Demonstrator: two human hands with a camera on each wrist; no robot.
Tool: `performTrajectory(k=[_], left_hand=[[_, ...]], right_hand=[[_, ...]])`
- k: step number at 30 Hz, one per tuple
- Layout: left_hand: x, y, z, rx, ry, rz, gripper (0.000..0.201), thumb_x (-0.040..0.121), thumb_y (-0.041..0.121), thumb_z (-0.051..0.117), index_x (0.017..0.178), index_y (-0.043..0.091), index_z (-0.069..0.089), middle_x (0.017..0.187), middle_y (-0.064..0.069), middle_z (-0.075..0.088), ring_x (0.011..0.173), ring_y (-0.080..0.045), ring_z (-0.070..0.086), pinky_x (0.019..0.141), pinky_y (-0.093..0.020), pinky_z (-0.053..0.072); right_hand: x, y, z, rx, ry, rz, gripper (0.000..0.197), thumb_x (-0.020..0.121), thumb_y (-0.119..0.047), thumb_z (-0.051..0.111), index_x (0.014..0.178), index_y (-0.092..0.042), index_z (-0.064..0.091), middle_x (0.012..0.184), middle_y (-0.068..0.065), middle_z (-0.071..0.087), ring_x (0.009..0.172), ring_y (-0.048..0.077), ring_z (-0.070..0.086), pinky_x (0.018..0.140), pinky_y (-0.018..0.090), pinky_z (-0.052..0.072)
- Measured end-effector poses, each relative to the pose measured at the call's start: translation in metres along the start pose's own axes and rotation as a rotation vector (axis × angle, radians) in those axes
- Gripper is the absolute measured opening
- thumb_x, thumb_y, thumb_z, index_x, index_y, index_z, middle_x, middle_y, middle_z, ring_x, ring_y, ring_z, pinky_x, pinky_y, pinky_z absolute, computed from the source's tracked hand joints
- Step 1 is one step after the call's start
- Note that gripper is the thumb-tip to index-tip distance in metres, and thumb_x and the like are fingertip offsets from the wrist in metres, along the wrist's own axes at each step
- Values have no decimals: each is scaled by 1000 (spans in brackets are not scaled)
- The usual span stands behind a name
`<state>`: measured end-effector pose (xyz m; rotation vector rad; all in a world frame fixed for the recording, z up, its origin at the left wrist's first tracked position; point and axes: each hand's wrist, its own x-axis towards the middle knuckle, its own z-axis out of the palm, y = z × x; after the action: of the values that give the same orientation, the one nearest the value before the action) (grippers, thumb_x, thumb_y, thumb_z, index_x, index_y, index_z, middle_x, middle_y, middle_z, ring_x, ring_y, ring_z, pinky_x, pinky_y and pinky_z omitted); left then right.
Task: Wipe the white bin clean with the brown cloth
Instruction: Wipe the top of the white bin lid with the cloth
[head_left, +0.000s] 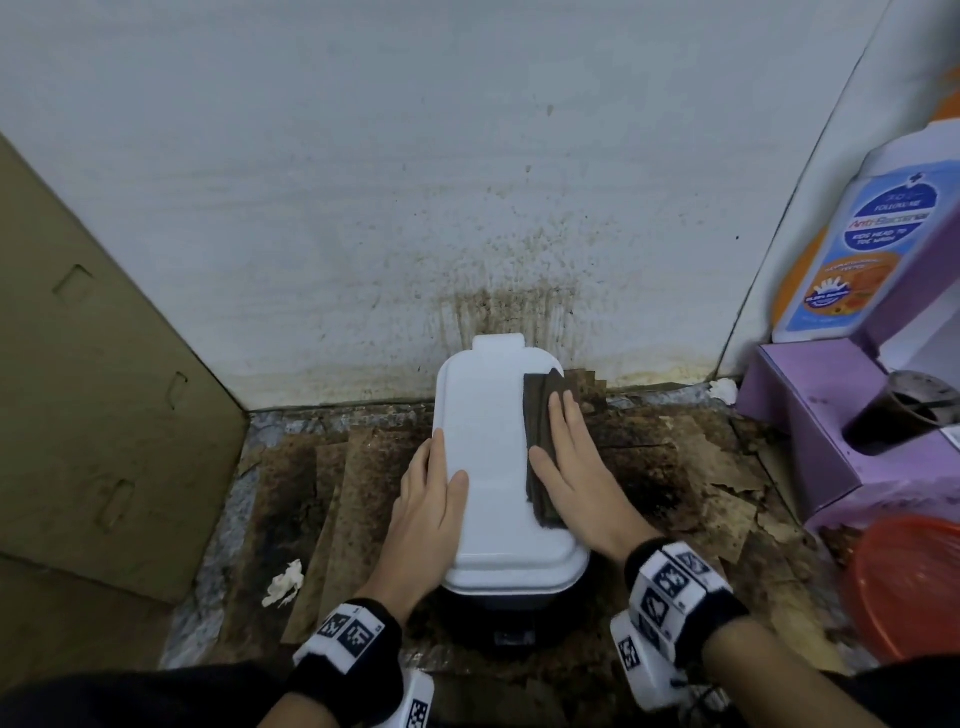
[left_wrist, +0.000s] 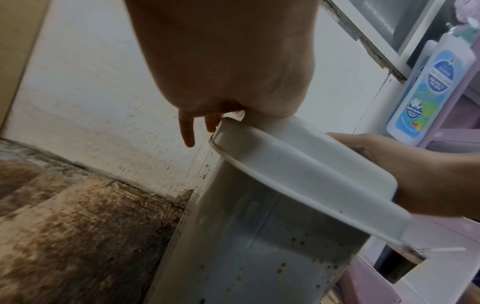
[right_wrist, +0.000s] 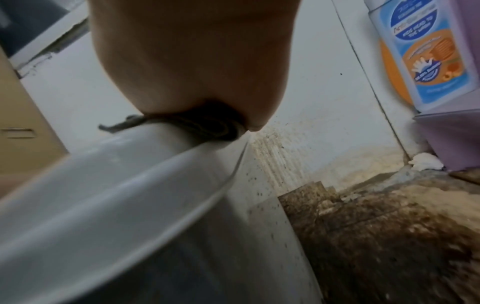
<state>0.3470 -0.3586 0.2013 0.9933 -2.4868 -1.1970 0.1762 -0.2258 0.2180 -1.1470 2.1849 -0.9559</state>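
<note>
From the head view, your right hand (head_left: 574, 467) lies flat, fingers straight, pressing the folded cloth (head_left: 540, 441) onto the right edge of the bin (head_left: 493, 441) lid. Your left hand (head_left: 428, 499) rests open on the lid's left edge, thumb on top, fingers straight along the side. The bin stands on stained cardboard (head_left: 337, 493) against the spattered wall (head_left: 467, 182). A crumpled tissue (head_left: 283, 584) lies on the floor near your left wrist; a bottle (head_left: 862, 244) and purple box (head_left: 821, 441) stand to the right, with an orange bowl (head_left: 909, 587) nearer you.

From the left wrist, your left hand (left_wrist: 223, 61) sits on the lid's rim, two fingertips (left_wrist: 188, 131) hanging straight past it. The bin (left_wrist: 259, 236) wall below is speckled. Your right hand (left_wrist: 405, 170) lies on the lid's far edge.

From the right wrist, your right hand (right_wrist: 194, 61) presses the cloth (right_wrist: 202, 123) flat against the lid edge of the bin (right_wrist: 116, 185); the fingers themselves are hidden behind the palm.
</note>
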Motion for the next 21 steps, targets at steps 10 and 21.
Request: performTrajectory(k=[10, 21], left_hand=[[-1, -3, 3, -58, 9, 6, 65, 108, 58, 23, 166, 40, 0, 170, 22, 4, 157, -5, 9, 127, -40, 17], [2, -4, 1, -59, -12, -3, 64, 109, 56, 24, 165, 41, -1, 171, 19, 2, 158, -8, 9, 126, -39, 18]], right_hand=[[-74, -12, 45, -173, 205, -5, 66, 106, -49, 16, 158, -29, -19, 167, -9, -27, 152, 2, -24, 126, 27, -3], [15, -3, -6, -166, -39, 14, 74, 110, -47, 26, 160, -16, -18, 168, 2, -25, 155, 15, -20, 128, 37, 0]])
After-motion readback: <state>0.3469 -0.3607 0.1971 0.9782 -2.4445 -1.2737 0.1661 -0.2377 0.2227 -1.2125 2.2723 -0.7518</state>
